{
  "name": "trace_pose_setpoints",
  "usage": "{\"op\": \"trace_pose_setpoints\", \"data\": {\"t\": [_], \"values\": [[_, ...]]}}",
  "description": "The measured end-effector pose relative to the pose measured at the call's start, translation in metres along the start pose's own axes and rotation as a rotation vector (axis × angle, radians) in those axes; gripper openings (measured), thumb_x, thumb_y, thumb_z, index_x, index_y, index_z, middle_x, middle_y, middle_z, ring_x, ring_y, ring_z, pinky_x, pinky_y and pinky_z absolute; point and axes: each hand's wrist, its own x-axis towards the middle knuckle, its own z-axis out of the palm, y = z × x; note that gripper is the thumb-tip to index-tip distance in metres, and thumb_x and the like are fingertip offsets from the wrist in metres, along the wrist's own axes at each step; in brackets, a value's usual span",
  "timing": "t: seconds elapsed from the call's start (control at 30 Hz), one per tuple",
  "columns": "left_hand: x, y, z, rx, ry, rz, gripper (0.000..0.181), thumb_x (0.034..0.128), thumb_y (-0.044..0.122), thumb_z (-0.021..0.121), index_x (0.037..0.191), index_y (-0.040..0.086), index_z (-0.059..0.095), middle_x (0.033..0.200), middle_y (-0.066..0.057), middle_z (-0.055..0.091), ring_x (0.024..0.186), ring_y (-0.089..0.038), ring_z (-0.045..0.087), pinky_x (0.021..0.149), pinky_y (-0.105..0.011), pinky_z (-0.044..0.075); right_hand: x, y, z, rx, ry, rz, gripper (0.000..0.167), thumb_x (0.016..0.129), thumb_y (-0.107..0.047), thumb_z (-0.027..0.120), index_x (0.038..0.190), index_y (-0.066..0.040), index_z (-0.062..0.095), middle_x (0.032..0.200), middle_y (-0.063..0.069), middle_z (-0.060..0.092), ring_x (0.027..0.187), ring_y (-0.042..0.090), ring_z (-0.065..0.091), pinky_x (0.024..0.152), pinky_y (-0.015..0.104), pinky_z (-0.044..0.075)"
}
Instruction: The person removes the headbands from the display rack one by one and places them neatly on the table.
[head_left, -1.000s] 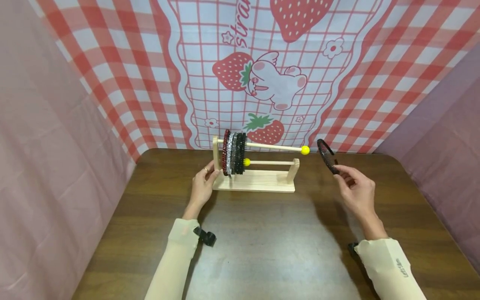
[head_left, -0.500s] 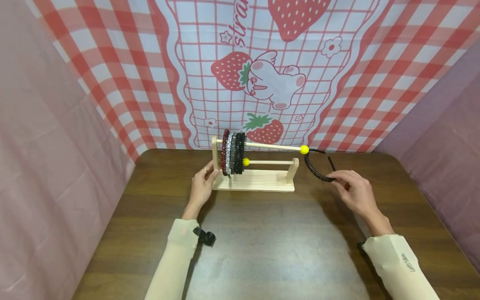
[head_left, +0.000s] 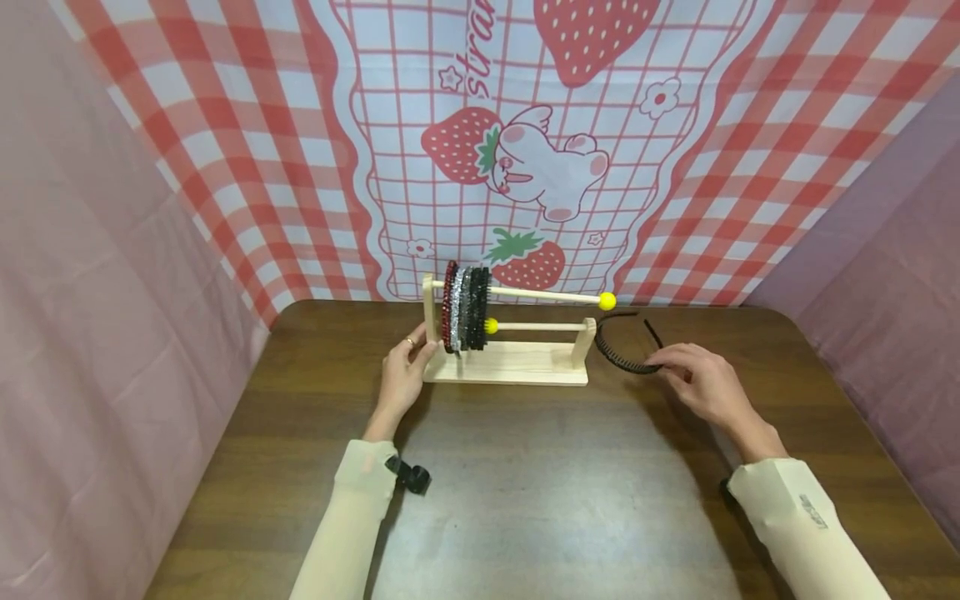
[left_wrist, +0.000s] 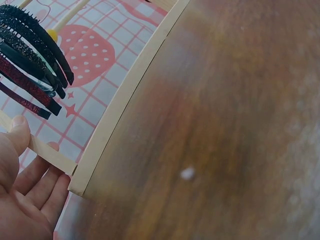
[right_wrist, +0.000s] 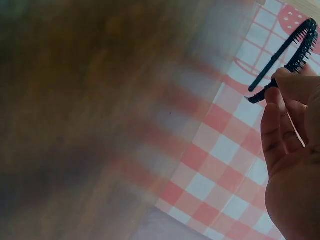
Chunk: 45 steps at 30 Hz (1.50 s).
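A wooden headband stand (head_left: 510, 368) stands near the back of the table, its two rods tipped with yellow balls. Several headbands (head_left: 467, 308), red, silver and black, hang together at the left of the upper rod. My left hand (head_left: 405, 373) grips the stand's left post; in the left wrist view, the thumb and fingers lie on either side of that post (left_wrist: 52, 154). Right of the stand, my right hand (head_left: 705, 379) pinches a black toothed headband (head_left: 618, 360) near one end. This headband's teeth show in the right wrist view, where fingertips cover part of the band.
The brown wooden table (head_left: 517, 500) has a strawberry-and-check cloth (head_left: 547, 167) hanging along its back edge. Pink fabric (head_left: 112, 333) hangs at the left, and purplish fabric (head_left: 885, 292) at the right. The upper rod's yellow ball (head_left: 607, 301) sticks out toward the right.
My right hand has lowered the black headband and brought it left, closer to the stand's right end, turning it so its open ends point away. The left hand stays on the post.
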Motion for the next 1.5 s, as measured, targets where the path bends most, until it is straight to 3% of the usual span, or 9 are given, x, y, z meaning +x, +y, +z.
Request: {"op": "trace_pose_setpoints", "data": {"t": [0.2,0.47,0.73,0.83,0.93,1.03,1.1,1.23,1.5], "values": [[-0.002,0.006,0.000,-0.006,-0.011,-0.046,0.049,0.1105,0.021,0.071,0.155,0.002,0.063,0.139,-0.023,0.074,0.127,-0.040,0.074,0.113,-0.053,0.057,0.001,0.006,0.003,0.019,-0.072,0.000,0.039,0.083,0.016,0.087,0.108,-0.014,0.086,0.111,0.005,0.082,0.079,0.009,0.070,0.065,0.023,0.056],[-0.001,0.006,0.000,-0.008,-0.016,-0.041,0.048,0.1114,0.020,0.069,0.156,0.002,0.062,0.140,-0.023,0.074,0.127,-0.041,0.074,0.113,-0.052,0.057,0.001,0.011,0.005,0.057,-0.153,0.030,0.038,0.085,0.019,0.083,0.109,-0.011,0.086,0.112,0.009,0.082,0.083,0.017,0.076,0.066,0.032,0.063],[-0.003,0.004,-0.001,-0.017,-0.002,-0.002,0.050,0.1107,0.028,0.071,0.154,0.003,0.064,0.137,-0.023,0.075,0.123,-0.043,0.075,0.111,-0.056,0.058,0.001,0.013,0.006,0.139,-0.219,0.186,0.047,0.092,0.021,0.061,0.125,-0.007,0.081,0.115,0.010,0.082,0.091,0.019,0.072,0.074,0.019,0.053],[0.001,-0.007,0.001,-0.028,0.013,0.047,0.054,0.1092,0.038,0.073,0.153,0.007,0.067,0.135,-0.020,0.077,0.119,-0.038,0.077,0.108,-0.050,0.060,0.001,0.014,0.006,0.161,-0.222,0.217,0.043,0.099,0.017,0.059,0.128,-0.005,0.080,0.117,0.010,0.083,0.094,0.021,0.071,0.077,0.014,0.049],[0.002,-0.007,0.002,-0.018,0.011,0.045,0.054,0.1092,0.037,0.073,0.153,0.007,0.066,0.138,-0.020,0.076,0.120,-0.038,0.077,0.108,-0.050,0.060,0.000,0.015,0.006,0.150,-0.228,0.238,0.033,0.106,0.008,0.062,0.131,-0.006,0.079,0.119,0.010,0.083,0.101,0.023,0.073,0.080,0.013,0.048],[0.001,0.000,0.001,-0.015,-0.003,0.011,0.051,0.1103,0.028,0.072,0.155,0.005,0.064,0.141,-0.022,0.074,0.124,-0.041,0.075,0.111,-0.054,0.058,0.001,0.014,0.006,0.117,-0.245,0.250,0.027,0.110,-0.002,0.066,0.133,-0.007,0.078,0.123,0.010,0.082,0.110,0.027,0.073,0.086,0.022,0.055],[0.000,0.006,0.000,-0.004,-0.009,-0.016,0.049,0.1105,0.021,0.071,0.155,0.002,0.063,0.141,-0.023,0.073,0.125,-0.043,0.074,0.111,-0.057,0.057,0.003,0.014,0.007,0.098,-0.254,0.246,0.025,0.110,-0.005,0.068,0.133,-0.006,0.078,0.124,0.011,0.081,0.113,0.031,0.074,0.089,0.035,0.060],[0.000,0.007,0.000,-0.004,-0.004,-0.031,0.048,0.1102,0.019,0.071,0.154,0.002,0.064,0.139,-0.022,0.074,0.125,-0.041,0.074,0.111,-0.054,0.058,0.007,0.014,0.009,0.070,-0.268,0.229,0.026,0.109,-0.006,0.070,0.133,-0.003,0.077,0.126,0.017,0.078,0.112,0.039,0.074,0.091,0.059,0.060],[-0.001,0.006,0.000,-0.024,-0.002,-0.032,0.047,0.1106,0.018,0.070,0.154,0.002,0.064,0.137,-0.024,0.075,0.125,-0.042,0.074,0.111,-0.054,0.058,0.010,0.016,0.012,0.019,-0.316,0.241,0.032,0.106,-0.012,0.077,0.137,-0.003,0.074,0.129,0.021,0.075,0.113,0.041,0.071,0.092,0.067,0.057]]}}
